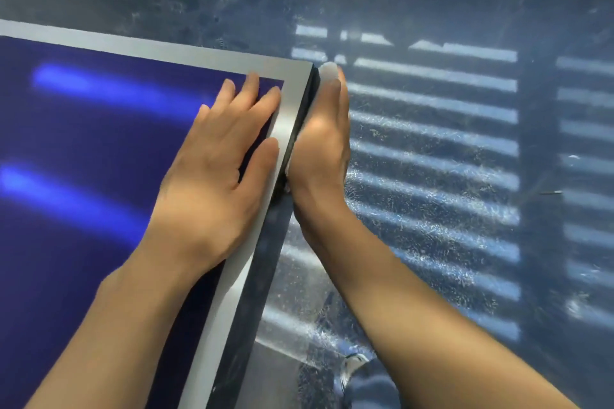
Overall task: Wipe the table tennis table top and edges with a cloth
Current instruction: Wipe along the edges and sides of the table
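Note:
The dark blue table tennis table (83, 143) with its white border line fills the left side, its corner near the upper middle. My left hand (216, 169) lies flat on the top beside the right-hand border, fingers straight and spread. My right hand (324, 143) presses a white cloth (329, 70) against the table's black side edge (299, 129) just below the corner. Only the cloth's tip shows past my fingertips and a sliver shows by my palm; the rest is hidden under the hand.
A dusty dark floor (432, 176) with bright striped patches of light lies to the right of the table and beyond it. A shoe (352, 368) shows at the bottom near the table's edge.

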